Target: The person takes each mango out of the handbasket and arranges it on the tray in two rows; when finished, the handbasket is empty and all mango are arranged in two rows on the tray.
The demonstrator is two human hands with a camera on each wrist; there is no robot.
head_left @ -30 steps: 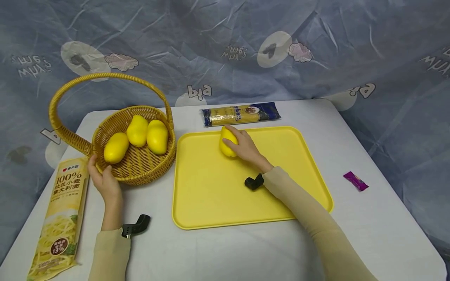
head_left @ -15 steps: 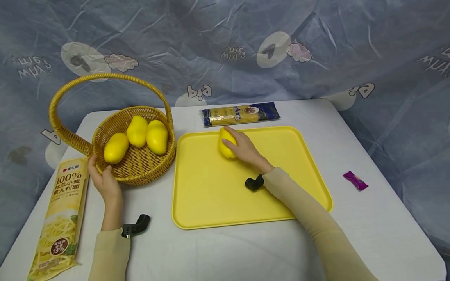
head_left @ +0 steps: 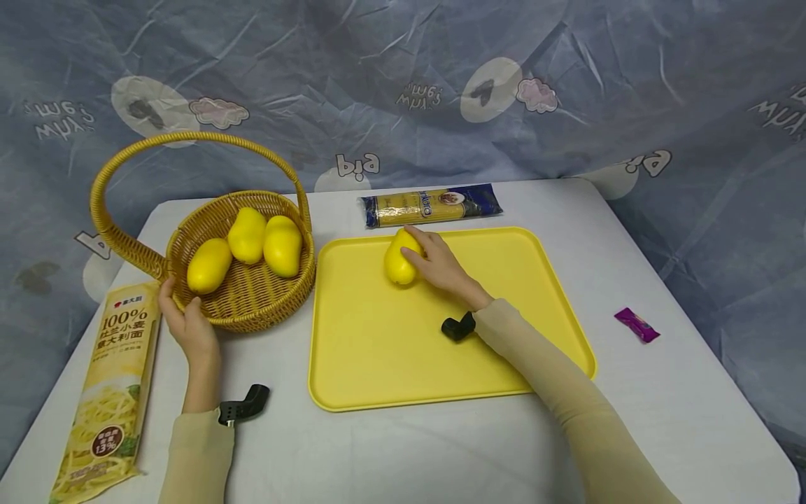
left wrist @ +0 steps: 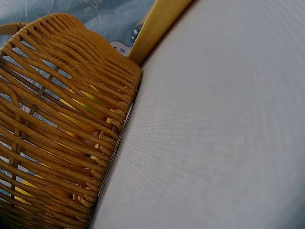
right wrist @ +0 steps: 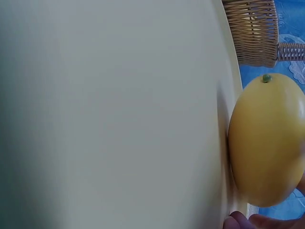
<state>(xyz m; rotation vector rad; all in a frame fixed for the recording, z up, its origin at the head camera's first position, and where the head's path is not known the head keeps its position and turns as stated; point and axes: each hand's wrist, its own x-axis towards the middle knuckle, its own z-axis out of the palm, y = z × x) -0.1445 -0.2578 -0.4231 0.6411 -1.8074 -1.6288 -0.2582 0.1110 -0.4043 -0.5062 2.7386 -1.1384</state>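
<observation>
My right hand touches the right side of a yellow mango near the far edge of a yellow tray, fingers and thumb loosely apart against it. In the right wrist view the mango lies on its side on the tray, its green stem end visible, fingertips low beside it. At the left, my left hand grips the near-left rim of a wicker basket, by the foot of its handle. Inside the basket lie three mangoes. The left wrist view shows only the basket's woven side.
A long pack of pasta lies left of my left forearm. Behind the tray is a blue and yellow spaghetti pack. A small purple wrapped sweet lies right of the tray. A grey-blue patterned sheet hangs behind the table.
The mango by my right hand has shifted slightly left and turned, so more of it shows beside the fingers. The left hand and the basket have stayed in place.
</observation>
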